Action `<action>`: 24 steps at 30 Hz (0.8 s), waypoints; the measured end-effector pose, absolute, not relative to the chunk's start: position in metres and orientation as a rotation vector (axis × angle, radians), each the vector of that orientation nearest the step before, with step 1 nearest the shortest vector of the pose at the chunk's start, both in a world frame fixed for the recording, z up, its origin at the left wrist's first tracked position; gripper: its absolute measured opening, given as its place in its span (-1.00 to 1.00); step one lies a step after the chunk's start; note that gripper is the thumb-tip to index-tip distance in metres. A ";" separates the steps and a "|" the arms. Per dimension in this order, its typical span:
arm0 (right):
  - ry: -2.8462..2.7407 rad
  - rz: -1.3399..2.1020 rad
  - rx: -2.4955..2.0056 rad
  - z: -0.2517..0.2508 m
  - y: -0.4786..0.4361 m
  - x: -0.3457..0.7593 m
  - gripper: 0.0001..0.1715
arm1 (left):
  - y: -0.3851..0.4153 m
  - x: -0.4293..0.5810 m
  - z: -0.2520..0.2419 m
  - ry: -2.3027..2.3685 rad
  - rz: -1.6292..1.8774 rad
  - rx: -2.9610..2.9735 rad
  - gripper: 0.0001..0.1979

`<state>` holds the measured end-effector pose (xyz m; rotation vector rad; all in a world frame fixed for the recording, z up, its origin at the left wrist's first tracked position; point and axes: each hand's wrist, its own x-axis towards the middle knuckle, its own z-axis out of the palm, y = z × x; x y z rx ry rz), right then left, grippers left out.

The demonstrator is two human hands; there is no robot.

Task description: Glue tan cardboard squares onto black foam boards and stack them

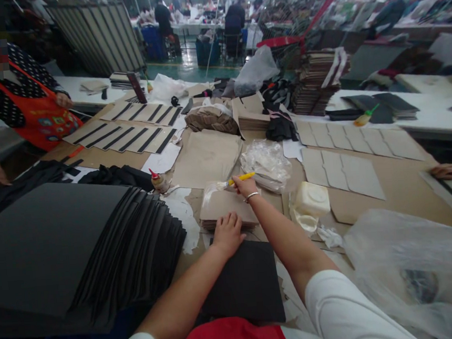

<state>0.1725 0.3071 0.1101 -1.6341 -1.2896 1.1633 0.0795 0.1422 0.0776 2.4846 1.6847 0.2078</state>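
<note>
My right hand (245, 186) is closed round the yellow handle of a brush (246, 176). The bristles rest on the far left part of a stack of tan cardboard pieces (217, 204), where a whitish wet smear shows. With fingers laid out flat, my left hand (228, 234) presses on the near edge of that same stack and grips nothing. Just below it lies a flat black board (246, 284), partly covered by my left wrist.
At left rises a tall stack of black sheets (49, 232). A cut-open white jug (311, 199) and a plastic bag (408, 259) are at right. Behind the stack are brown paper (205, 155) and crumpled clear plastic (267, 160). Co-workers stand at both sides; one hand (448, 171) holds a striped board.
</note>
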 end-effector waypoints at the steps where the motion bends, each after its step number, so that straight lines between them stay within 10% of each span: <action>1: -1.291 1.124 -1.659 0.112 0.306 0.186 -0.78 | 0.144 0.079 0.081 1.685 0.206 2.485 -0.45; 14: -2.351 0.264 -1.231 0.097 0.155 0.285 -0.72 | 0.183 0.077 0.106 1.649 0.103 2.560 -0.69; 24: -1.289 0.662 -1.389 0.128 0.103 0.307 -0.56 | 0.205 0.066 0.123 1.431 -0.115 2.512 -0.74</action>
